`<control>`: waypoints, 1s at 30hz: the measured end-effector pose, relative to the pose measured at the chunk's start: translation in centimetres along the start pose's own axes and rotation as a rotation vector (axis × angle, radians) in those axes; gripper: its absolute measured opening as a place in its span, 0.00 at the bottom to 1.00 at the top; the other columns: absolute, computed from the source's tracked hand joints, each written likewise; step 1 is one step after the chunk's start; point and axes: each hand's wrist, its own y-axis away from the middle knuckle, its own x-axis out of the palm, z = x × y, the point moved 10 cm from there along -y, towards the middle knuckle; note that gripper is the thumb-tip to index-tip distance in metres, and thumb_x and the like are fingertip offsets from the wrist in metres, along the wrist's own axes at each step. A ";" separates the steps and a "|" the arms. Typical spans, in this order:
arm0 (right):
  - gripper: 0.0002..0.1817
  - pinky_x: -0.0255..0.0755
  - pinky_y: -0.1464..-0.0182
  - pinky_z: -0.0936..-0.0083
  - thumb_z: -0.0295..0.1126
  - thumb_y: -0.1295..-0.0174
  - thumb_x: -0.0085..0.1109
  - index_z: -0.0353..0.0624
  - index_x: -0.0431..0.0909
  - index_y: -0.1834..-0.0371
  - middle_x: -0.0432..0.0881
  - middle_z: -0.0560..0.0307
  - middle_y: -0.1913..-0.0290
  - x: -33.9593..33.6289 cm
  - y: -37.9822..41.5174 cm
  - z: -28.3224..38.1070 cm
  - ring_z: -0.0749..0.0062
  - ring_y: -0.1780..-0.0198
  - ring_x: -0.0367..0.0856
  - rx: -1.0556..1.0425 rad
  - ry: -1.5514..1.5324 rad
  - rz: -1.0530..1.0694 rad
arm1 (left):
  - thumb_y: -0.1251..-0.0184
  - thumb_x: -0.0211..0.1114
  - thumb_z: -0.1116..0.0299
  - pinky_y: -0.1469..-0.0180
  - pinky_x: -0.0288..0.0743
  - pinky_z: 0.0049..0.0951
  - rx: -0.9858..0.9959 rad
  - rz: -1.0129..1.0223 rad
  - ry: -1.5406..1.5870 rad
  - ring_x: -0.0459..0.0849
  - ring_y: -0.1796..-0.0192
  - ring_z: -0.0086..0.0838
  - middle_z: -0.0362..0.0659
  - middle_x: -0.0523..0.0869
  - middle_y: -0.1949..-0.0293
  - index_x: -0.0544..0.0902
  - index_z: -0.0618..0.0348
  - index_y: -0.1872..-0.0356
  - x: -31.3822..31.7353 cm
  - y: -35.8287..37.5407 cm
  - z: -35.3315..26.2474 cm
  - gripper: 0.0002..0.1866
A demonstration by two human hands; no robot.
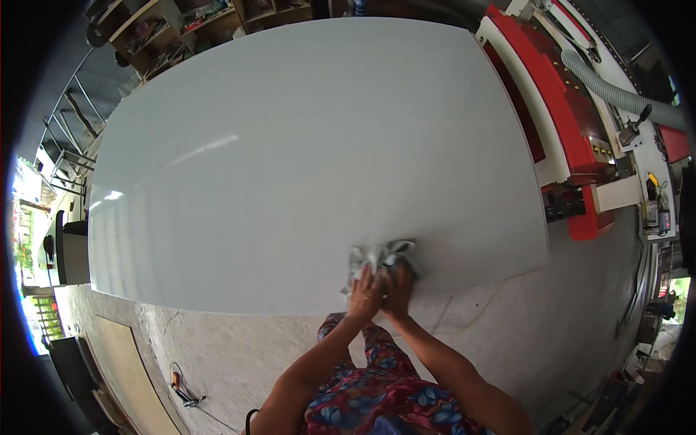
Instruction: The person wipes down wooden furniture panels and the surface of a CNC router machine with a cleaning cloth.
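Observation:
A crumpled grey cloth (382, 254) lies bunched on a large pale grey sheet (312, 159), near its front edge. My left hand (365, 293) presses on the near left part of the cloth, with its fingers bent into the folds. Right beside it, my right hand (399, 288) grips the cloth from the near right side. Both hands are close together, and their fingertips are partly hidden or blurred in the fabric. The sheet has a smooth surface that reflects light at the left.
Along the right side stands a red and white machine (562, 94) with a grey corrugated hose (616, 90). Shelves (163, 32) with assorted items are at the back left. A cable with a tool (185, 395) lies on the concrete floor (239, 362), near a long board (130, 366).

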 end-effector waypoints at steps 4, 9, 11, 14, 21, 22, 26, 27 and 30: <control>0.35 0.47 0.38 0.40 0.40 0.55 0.64 0.48 0.66 0.40 0.56 0.39 0.33 6.8 -4.6 9.2 0.40 0.32 0.52 -0.202 -0.140 0.157 | 0.41 0.59 0.69 0.34 0.50 0.52 -0.237 -0.297 -0.029 0.52 0.29 0.51 0.62 0.57 0.34 0.58 0.60 0.33 -7.7 3.1 8.9 0.33; 0.31 0.47 0.37 0.40 0.39 0.51 0.61 0.50 0.67 0.40 0.54 0.43 0.32 15.6 -9.0 20.3 0.44 0.31 0.51 -0.478 -0.160 0.280 | 0.35 0.54 0.65 0.33 0.49 0.51 -0.519 -0.520 -0.019 0.50 0.28 0.49 0.59 0.55 0.32 0.56 0.55 0.31 -13.8 6.0 20.7 0.32; 0.29 0.47 0.35 0.42 0.38 0.48 0.58 0.51 0.68 0.40 0.55 0.45 0.32 18.3 -10.7 23.4 0.47 0.31 0.52 -0.551 -0.142 0.243 | 0.34 0.53 0.64 0.33 0.50 0.50 -0.569 -0.600 -0.014 0.51 0.29 0.51 0.59 0.56 0.33 0.56 0.55 0.31 -16.5 6.0 23.8 0.30; 0.27 0.46 0.34 0.45 0.39 0.46 0.55 0.53 0.67 0.39 0.55 0.48 0.32 21.2 -13.7 26.4 0.49 0.31 0.51 -0.627 -0.103 0.210 | 0.33 0.51 0.66 0.33 0.52 0.49 -0.450 -0.664 -0.245 0.55 0.32 0.55 0.58 0.61 0.34 0.58 0.59 0.33 -18.7 4.2 27.9 0.28; 0.26 0.45 0.33 0.48 0.41 0.40 0.49 0.59 0.64 0.36 0.53 0.55 0.29 25.5 -21.3 28.0 0.55 0.29 0.48 -0.647 -0.005 0.318 | 0.33 0.49 0.67 0.30 0.48 0.46 -0.414 -0.723 -0.377 0.57 0.33 0.54 0.51 0.62 0.34 0.60 0.63 0.34 -24.0 -2.4 30.3 0.26; 0.27 0.45 0.33 0.48 0.41 0.41 0.50 0.59 0.64 0.35 0.52 0.55 0.29 26.2 -22.8 27.7 0.55 0.29 0.48 -0.624 0.005 0.296 | 0.32 0.48 0.67 0.30 0.47 0.46 -0.412 -0.723 -0.395 0.58 0.33 0.54 0.52 0.62 0.34 0.61 0.63 0.34 -24.7 -4.0 30.6 0.26; 0.29 0.46 0.33 0.47 0.41 0.42 0.52 0.59 0.63 0.35 0.51 0.54 0.28 26.5 -29.5 23.6 0.56 0.28 0.48 -0.519 0.030 0.280 | 0.32 0.47 0.66 0.29 0.45 0.45 -0.326 -0.662 -0.397 0.57 0.32 0.52 0.51 0.60 0.33 0.61 0.62 0.34 -26.7 -11.8 29.3 0.25; 0.29 0.46 0.33 0.47 0.41 0.43 0.53 0.58 0.63 0.35 0.52 0.54 0.29 25.7 -31.2 22.2 0.56 0.28 0.48 -0.492 0.031 0.297 | 0.32 0.47 0.66 0.29 0.45 0.44 -0.316 -0.637 -0.377 0.57 0.32 0.51 0.50 0.60 0.33 0.61 0.61 0.34 -26.9 -14.1 28.2 0.25; 0.30 0.46 0.34 0.46 0.40 0.44 0.53 0.57 0.63 0.35 0.53 0.51 0.29 21.9 -35.4 16.2 0.55 0.29 0.49 -0.467 0.030 0.216 | 0.32 0.47 0.66 0.29 0.45 0.44 -0.263 -0.568 -0.550 0.56 0.32 0.51 0.49 0.60 0.32 0.61 0.60 0.34 -25.6 -21.2 24.1 0.26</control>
